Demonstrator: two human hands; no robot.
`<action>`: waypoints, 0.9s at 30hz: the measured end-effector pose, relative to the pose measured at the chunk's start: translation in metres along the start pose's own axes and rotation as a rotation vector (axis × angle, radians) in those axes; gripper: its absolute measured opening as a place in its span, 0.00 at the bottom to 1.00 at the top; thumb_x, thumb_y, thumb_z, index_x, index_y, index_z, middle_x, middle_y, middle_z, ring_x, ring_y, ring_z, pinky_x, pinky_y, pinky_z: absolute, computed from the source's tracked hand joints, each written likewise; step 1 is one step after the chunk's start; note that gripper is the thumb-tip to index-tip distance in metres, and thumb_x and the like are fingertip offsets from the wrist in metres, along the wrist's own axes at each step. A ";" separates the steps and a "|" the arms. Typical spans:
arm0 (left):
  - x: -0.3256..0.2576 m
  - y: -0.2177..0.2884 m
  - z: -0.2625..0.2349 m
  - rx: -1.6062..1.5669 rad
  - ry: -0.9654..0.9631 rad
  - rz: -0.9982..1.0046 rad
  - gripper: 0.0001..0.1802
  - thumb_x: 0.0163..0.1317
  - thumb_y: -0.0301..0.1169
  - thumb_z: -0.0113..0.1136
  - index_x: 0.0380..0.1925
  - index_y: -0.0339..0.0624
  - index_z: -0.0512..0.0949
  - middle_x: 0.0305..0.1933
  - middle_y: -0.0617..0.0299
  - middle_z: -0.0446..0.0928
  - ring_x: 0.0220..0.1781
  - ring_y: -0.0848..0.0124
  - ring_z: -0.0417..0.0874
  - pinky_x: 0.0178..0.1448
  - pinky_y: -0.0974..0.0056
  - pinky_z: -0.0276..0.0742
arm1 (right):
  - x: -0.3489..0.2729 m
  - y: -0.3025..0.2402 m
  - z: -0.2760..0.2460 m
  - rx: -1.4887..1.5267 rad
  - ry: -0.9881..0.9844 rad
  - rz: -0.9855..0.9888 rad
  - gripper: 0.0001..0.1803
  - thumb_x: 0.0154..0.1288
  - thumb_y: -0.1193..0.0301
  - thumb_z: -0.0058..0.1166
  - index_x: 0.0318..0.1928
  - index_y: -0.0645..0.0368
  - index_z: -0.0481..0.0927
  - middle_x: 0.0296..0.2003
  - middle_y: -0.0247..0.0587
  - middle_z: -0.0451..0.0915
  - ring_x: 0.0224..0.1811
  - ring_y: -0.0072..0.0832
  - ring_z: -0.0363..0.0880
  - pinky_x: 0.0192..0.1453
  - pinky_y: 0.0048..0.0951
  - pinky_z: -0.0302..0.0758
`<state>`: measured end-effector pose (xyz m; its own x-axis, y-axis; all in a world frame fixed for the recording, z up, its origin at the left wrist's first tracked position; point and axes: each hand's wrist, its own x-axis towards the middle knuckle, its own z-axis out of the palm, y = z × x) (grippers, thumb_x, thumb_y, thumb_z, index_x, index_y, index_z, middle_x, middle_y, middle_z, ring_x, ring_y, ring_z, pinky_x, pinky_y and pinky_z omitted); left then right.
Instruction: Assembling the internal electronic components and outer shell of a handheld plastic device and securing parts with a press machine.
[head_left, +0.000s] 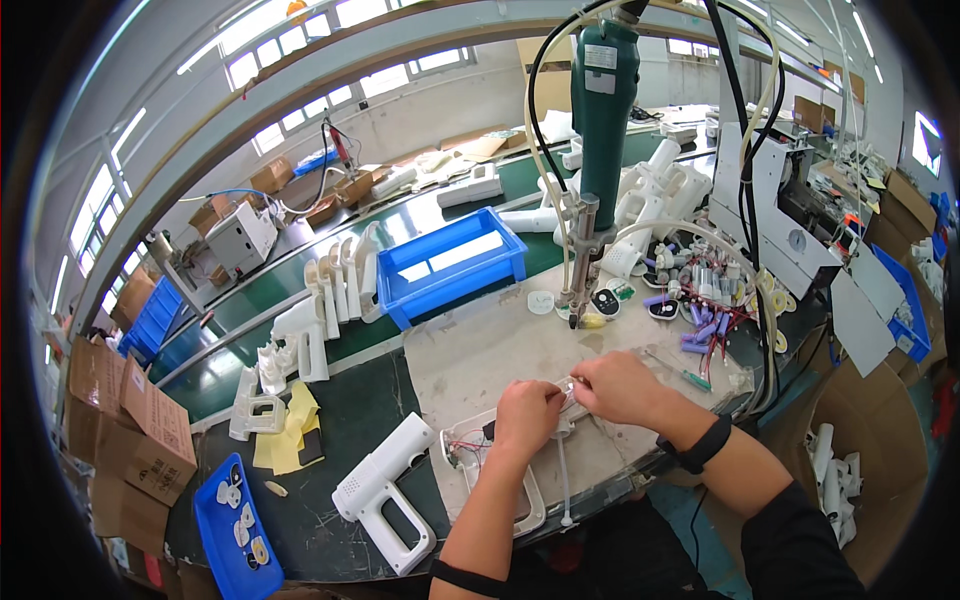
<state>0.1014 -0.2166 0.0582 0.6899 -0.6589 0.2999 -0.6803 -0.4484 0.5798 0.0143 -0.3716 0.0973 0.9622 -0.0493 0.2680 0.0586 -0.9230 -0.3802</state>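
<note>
My left hand [528, 418] and my right hand [618, 388] meet above the board, fingertips pinched close together. Between them is a small pale piece with a hint of red, too small to make out. Beneath my left hand and forearm lies an opened white housing half [533, 497], with thin red wires [465, 445] inside. A white cord [566, 480] hangs below my hands toward the table's front edge. Left of my forearm rests a white handheld device housing [380, 490] with a loop handle. To the right of my hands is a screwdriver [692, 379] with a green handle.
A green electric screwdriver [604, 110] hangs over the beige board [450, 350]. Behind stands a blue bin [450, 262]. Small motors, purple cylinders [706, 328] and wires pile up at right. White housings [345, 275] stand at left, near a blue tray [222, 520] of small parts.
</note>
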 end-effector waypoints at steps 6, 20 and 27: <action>0.000 -0.004 0.000 0.011 -0.009 0.043 0.09 0.55 0.34 0.63 0.30 0.43 0.87 0.32 0.52 0.84 0.38 0.53 0.81 0.48 0.55 0.76 | -0.001 -0.001 -0.001 -0.005 -0.006 -0.021 0.11 0.59 0.66 0.53 0.30 0.60 0.81 0.25 0.53 0.81 0.32 0.50 0.81 0.39 0.48 0.77; -0.001 0.001 0.000 0.022 0.008 0.012 0.09 0.53 0.34 0.64 0.30 0.41 0.87 0.32 0.51 0.84 0.38 0.52 0.81 0.49 0.55 0.76 | -0.002 0.008 -0.002 0.151 -0.042 0.050 0.10 0.59 0.66 0.54 0.34 0.58 0.84 0.28 0.52 0.82 0.33 0.49 0.82 0.42 0.45 0.78; -0.002 0.000 0.000 0.020 0.016 0.027 0.09 0.53 0.33 0.64 0.29 0.40 0.86 0.32 0.51 0.83 0.38 0.52 0.81 0.48 0.54 0.76 | -0.028 -0.010 0.009 -0.023 0.014 0.106 0.08 0.63 0.68 0.51 0.34 0.58 0.78 0.22 0.50 0.80 0.30 0.50 0.81 0.34 0.49 0.76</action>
<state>0.1001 -0.2158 0.0575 0.6747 -0.6612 0.3280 -0.7039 -0.4426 0.5556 -0.0108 -0.3573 0.0858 0.9588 -0.1522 0.2399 -0.0495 -0.9209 -0.3865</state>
